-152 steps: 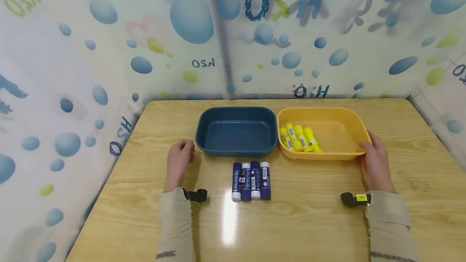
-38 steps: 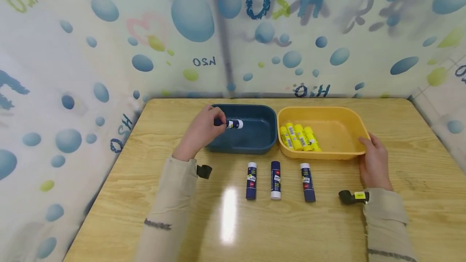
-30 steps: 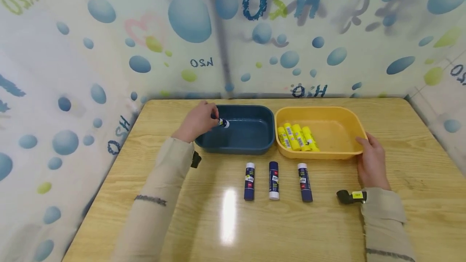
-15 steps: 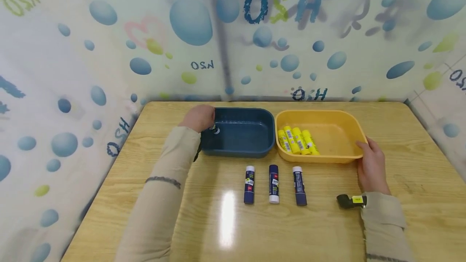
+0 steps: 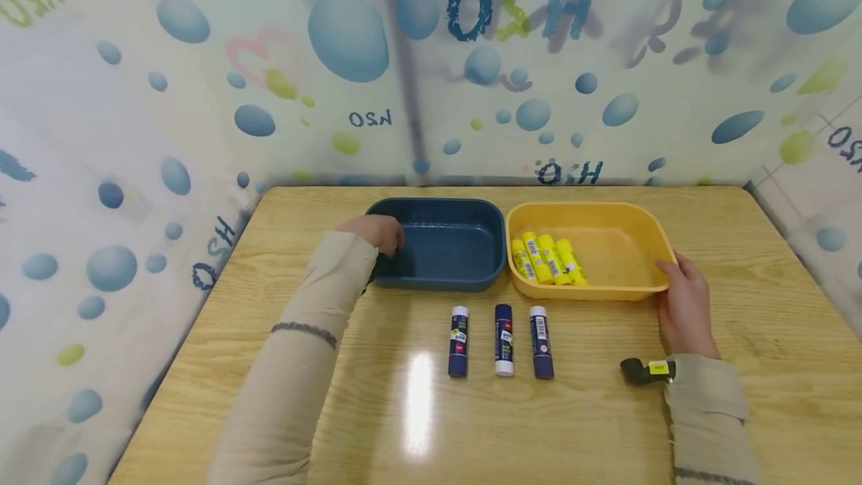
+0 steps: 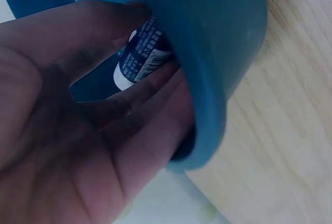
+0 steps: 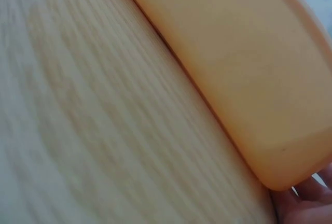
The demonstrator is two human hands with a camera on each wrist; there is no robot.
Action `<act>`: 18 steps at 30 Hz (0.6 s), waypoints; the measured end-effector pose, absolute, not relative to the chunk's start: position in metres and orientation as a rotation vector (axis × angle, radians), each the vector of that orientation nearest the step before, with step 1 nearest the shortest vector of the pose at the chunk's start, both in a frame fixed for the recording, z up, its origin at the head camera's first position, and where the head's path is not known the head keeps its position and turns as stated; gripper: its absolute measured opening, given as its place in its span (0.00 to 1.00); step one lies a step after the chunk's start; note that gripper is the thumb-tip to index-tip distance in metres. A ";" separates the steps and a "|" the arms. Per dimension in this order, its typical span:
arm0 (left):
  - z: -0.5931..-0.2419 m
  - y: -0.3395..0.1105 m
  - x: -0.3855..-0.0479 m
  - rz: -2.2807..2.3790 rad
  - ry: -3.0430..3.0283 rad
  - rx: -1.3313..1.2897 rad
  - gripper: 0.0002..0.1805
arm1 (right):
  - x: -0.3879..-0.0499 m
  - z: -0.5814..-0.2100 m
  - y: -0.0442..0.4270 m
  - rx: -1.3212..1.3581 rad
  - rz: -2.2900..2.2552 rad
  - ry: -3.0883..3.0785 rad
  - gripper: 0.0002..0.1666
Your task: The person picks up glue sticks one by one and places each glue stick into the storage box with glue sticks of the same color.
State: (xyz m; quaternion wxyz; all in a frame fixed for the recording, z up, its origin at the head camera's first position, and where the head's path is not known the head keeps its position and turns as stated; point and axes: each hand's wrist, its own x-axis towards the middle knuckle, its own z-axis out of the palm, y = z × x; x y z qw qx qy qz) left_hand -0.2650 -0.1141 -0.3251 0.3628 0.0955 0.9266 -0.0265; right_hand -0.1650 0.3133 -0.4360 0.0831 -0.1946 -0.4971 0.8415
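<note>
My left hand (image 5: pixel 380 233) reaches into the left end of the blue bin (image 5: pixel 438 281). In the left wrist view, its thumb and fingers are round a navy glue stick (image 6: pixel 142 53) with a white end, low inside the bin; the head view hides this stick. On the table before the bins lie three navy-and-white glue sticks, a left one (image 5: pixel 459 343), a middle one (image 5: pixel 503 340) and a right one (image 5: pixel 542 343), spaced apart. My right hand (image 5: pixel 687 305) grips the right end of the yellow bin (image 5: pixel 619 245), thumb over the rim.
Several yellow glue sticks (image 5: pixel 545 260) lie together in the left part of the yellow bin. Both bins stand side by side near the back of the wooden table (image 5: pixel 539 425). A patterned wall covering (image 5: pixel 431 96) rises behind it.
The row of navy glue sticks has been spread out. My left hand has carried one of them into the blue bin and lowered it. The right-hand stick has rolled left. My right hand stays put.
</note>
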 end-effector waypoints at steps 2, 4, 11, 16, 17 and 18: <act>-0.330 -0.114 -0.266 -0.066 2.383 0.240 0.21 | -0.165 -0.437 0.313 -0.577 2.514 -1.476 0.36; -0.334 -0.114 -0.267 -0.059 2.383 0.240 0.21 | -0.165 -0.437 0.313 -0.584 2.511 -1.477 0.36; -0.341 -0.115 -0.268 -0.015 2.383 0.208 0.17 | -0.165 -0.435 0.312 -0.580 2.529 -1.502 0.37; -0.337 -0.115 -0.263 0.013 2.433 0.163 0.18 | -0.165 -0.434 0.312 -0.597 2.516 -1.519 0.37; -0.336 -0.114 -0.262 0.016 2.448 0.161 0.17 | -0.165 -0.434 0.312 -0.598 2.514 -1.521 0.36; -0.334 -0.114 -0.261 0.018 2.464 0.159 0.16 | -0.166 -0.434 0.312 -0.601 2.509 -1.529 0.36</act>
